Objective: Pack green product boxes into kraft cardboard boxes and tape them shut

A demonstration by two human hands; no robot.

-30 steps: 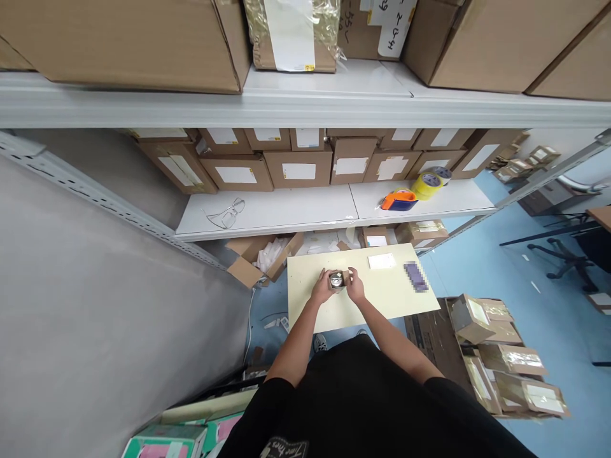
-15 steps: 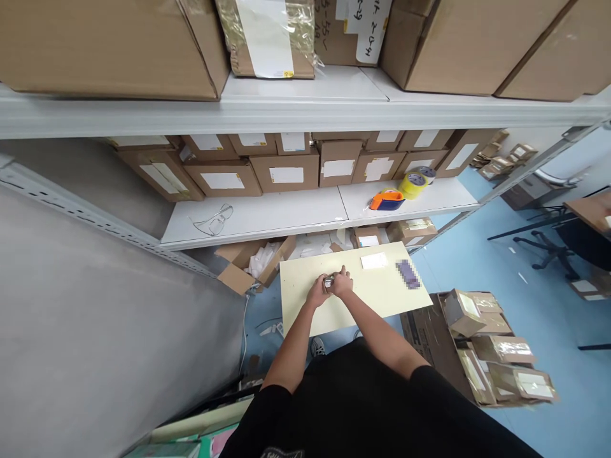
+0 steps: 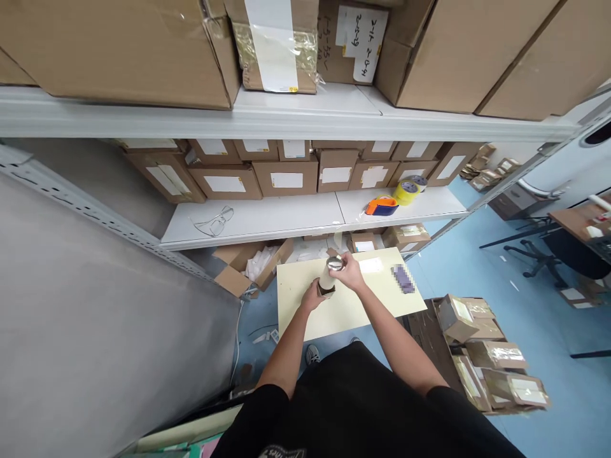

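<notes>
My left hand (image 3: 312, 296) is closed round a small open cardboard box (image 3: 326, 292), held upright above the pale yellow board. Above that, my right hand (image 3: 350, 274) grips a white bottle (image 3: 327, 278) by its shiny silver cap (image 3: 335, 262). Most of the bottle stands clear of the box; its lower end is still inside or right at the opening, and I cannot tell which. Beneath both hands lies the pale yellow board (image 3: 298, 312). A white paper (image 3: 371, 264) lies on it just beyond my right hand, and a blurred purple item (image 3: 403, 278) is farther right.
A shelf (image 3: 286, 213) ahead holds glasses (image 3: 214, 221), an orange and blue tape dispenser (image 3: 382, 206), yellow tape rolls (image 3: 407, 192) and several labelled boxes. Left below stands an open carton (image 3: 233, 280). Packed boxes (image 3: 496, 353) sit in a tray on the floor at right.
My right hand has risen and moved slightly right, drawing the white bottle up out of the small box. My left hand has stayed on the box, a little lower.
</notes>
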